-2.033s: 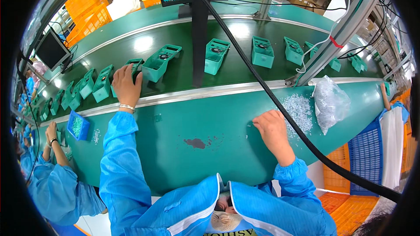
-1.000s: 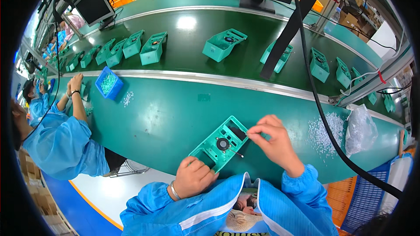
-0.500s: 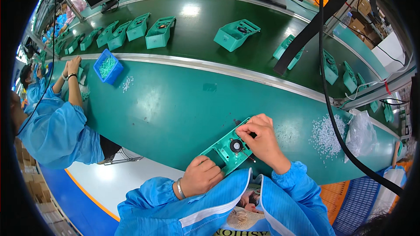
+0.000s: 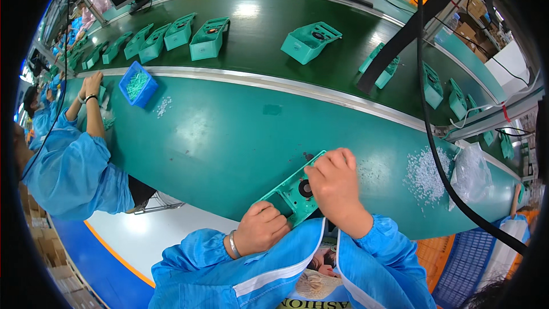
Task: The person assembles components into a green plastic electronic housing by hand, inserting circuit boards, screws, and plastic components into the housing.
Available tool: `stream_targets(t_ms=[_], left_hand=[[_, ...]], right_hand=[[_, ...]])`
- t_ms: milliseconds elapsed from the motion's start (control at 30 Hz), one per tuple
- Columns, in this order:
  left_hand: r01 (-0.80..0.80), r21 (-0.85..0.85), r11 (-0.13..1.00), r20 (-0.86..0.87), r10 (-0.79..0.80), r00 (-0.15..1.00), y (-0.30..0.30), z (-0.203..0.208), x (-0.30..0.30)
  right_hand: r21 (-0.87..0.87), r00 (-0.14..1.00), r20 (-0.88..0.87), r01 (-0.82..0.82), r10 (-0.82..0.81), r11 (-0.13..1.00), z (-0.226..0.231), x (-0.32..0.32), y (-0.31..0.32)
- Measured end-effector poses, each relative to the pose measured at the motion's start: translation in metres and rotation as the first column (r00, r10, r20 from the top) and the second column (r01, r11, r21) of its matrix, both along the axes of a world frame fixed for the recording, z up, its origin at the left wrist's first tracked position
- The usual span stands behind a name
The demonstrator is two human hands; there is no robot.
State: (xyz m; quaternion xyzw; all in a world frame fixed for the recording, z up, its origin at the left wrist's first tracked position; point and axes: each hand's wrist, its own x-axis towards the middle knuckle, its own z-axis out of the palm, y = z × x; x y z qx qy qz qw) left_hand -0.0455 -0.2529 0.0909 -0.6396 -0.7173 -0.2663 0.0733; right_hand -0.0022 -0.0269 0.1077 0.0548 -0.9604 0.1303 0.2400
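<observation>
A green plastic housing (image 4: 294, 205) with a rectangular opening and a round black speaker-like part (image 4: 305, 188) lies slanted in front of me at the table's near edge. My left hand (image 4: 261, 229) is closed around its lower left end, thumb on top. Over the upper right end sits my right hand (image 4: 336, 186), its fingers curled and pressed together against the housing. Whatever those fingertips hold is hidden under the hand, which also covers part of the round piece.
Similar green housings (image 4: 311, 43) stand along the dark green belt (image 4: 251, 40) behind a metal rail. Small white pieces (image 4: 426, 177) and a clear plastic bag (image 4: 472, 174) lie right. A blue bin (image 4: 138, 84) of green parts stands left, near a co-worker (image 4: 74, 166). A black cable hangs at right.
My right hand has turned and shifted slightly down over the housing's upper end, fingers curling further and covering more of it. My left hand keeps its grip nearly unmoved.
</observation>
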Motion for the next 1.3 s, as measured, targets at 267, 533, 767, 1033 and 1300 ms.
stream_targets(t_ms=[267,533,767,1033,1300], left_hand=[[-0.015,-0.01,1.0,-0.019,0.015,1.0,-0.008,0.0,-0.004],[-0.033,-0.019,0.999,-0.001,0.033,0.999,-0.011,-0.002,-0.006],[-0.065,-0.006,0.998,-0.041,0.064,0.997,-0.009,0.001,-0.01],[-0.1,-0.002,0.995,-0.066,0.099,0.993,-0.01,0.002,-0.013],[-0.108,-0.009,0.994,-0.061,0.107,0.992,-0.009,0.011,-0.012]], right_hand=[[0.027,0.984,0.176,-0.002,-0.003,1.0,0.003,0.012,-0.016],[-0.006,0.991,0.039,0.128,-0.128,0.992,0.02,0.025,0.029],[-0.097,0.879,0.094,0.475,-0.467,0.874,0.003,0.081,0.116],[-0.113,0.873,0.13,0.483,-0.469,0.868,-0.008,0.078,0.111],[-0.058,0.894,0.082,0.445,-0.44,0.894,-0.014,0.075,0.111]])
